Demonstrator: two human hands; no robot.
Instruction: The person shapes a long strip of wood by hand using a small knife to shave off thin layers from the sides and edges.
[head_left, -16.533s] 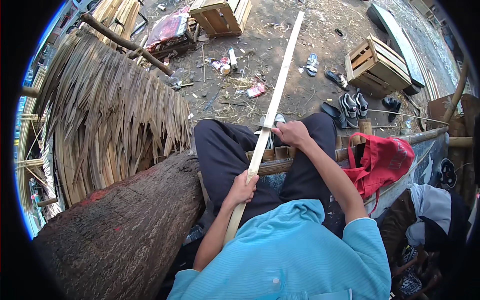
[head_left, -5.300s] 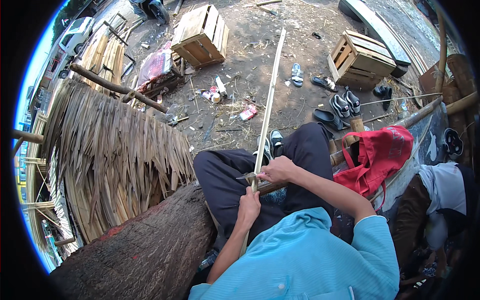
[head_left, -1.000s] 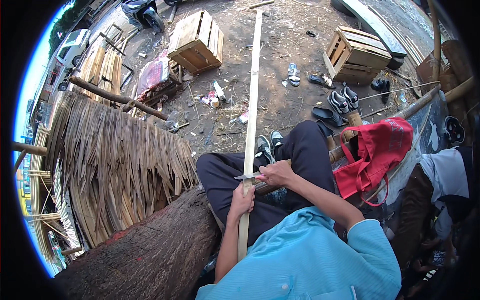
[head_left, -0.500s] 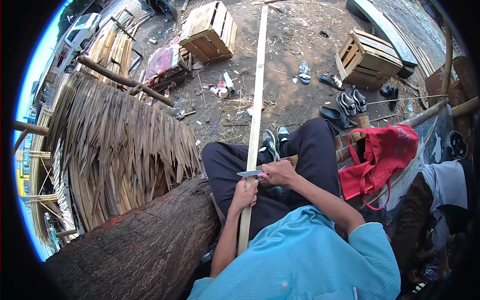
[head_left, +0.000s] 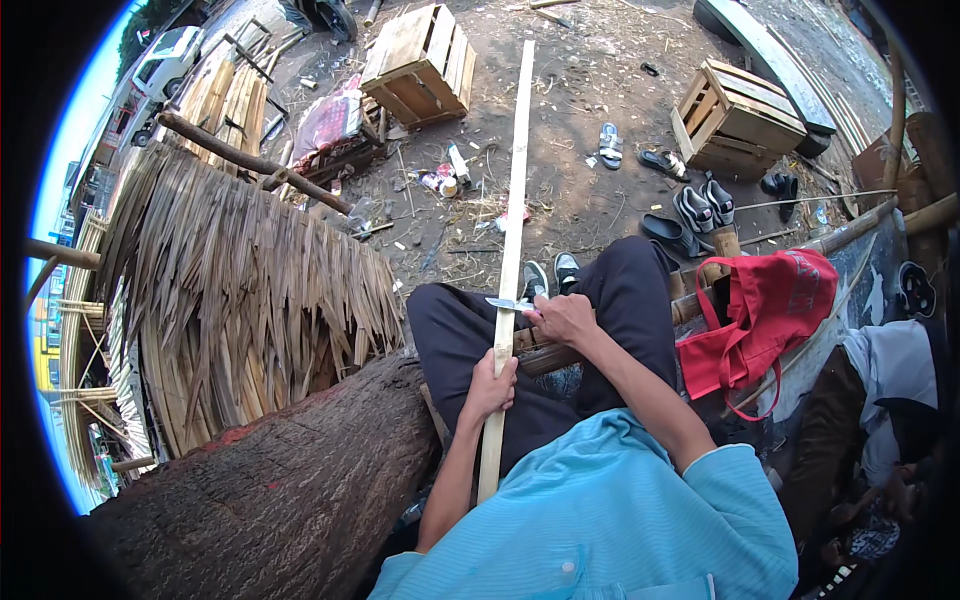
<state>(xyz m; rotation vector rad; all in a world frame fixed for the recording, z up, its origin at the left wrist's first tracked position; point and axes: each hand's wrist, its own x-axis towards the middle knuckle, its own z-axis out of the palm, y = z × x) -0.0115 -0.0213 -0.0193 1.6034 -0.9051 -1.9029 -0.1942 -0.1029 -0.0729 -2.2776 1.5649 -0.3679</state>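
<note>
A long, pale, flat strip (head_left: 517, 170), bamboo or wood by its look, runs from my lap out over the ground between my knees. My left hand (head_left: 489, 386) is closed around its lower part, near my belly. Farther up, my right hand (head_left: 563, 319) grips a knife by its handle. The knife blade (head_left: 509, 304) lies across the strip and points left, touching or very close to its face. The strip's lower end stops by my shirt, between my left forearm and my body.
A thick dark log (head_left: 280, 480) and a dry leaf thatch panel (head_left: 250, 270) stand at my left. Two wooden crates (head_left: 418, 65) sit ahead. Shoes (head_left: 694, 207) and a red bag (head_left: 765, 315) lie at right. Another person's pale garment (head_left: 888, 365) shows at the lower right.
My right hand and the knife have slid forward along the strip, away from my left hand. The strip's far end now appears lower in view, nearer to me.
</note>
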